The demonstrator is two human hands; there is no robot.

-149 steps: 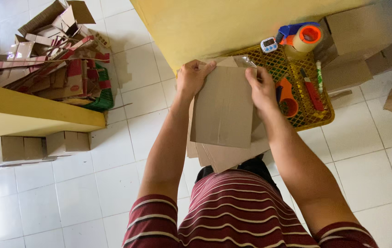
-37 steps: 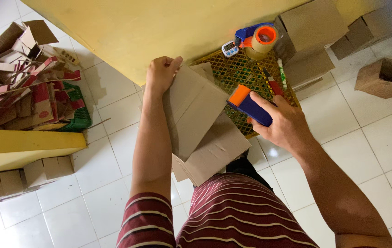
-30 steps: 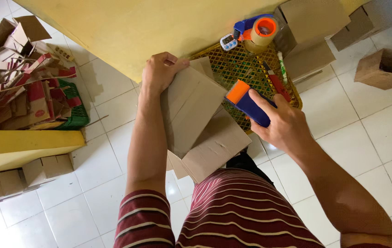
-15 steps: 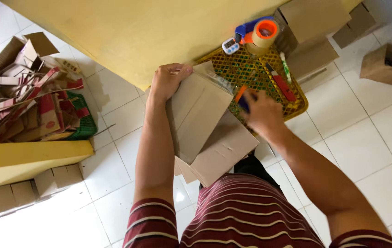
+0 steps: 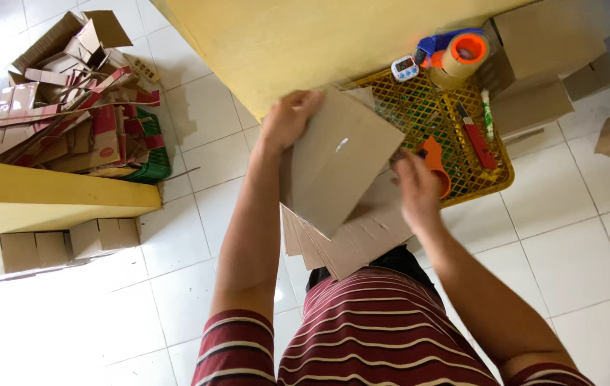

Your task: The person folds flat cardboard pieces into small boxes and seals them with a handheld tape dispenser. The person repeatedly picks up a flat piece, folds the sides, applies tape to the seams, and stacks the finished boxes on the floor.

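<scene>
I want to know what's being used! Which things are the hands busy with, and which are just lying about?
In use:
left hand and right hand on the flat cardboard piece
cardboard stack under it

Lying about:
yellow basket
tape dispenser
small timer
scrap cardboard heap
small boxes

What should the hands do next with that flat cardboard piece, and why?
Probably bring the right hand back onto the flat cardboard piece to grip its free edge. The left hand alone pinches its top corner, so it hangs tilted over the stack of cardboard, while the right hand sits beside the yellow basket, holding nothing clear.
</scene>
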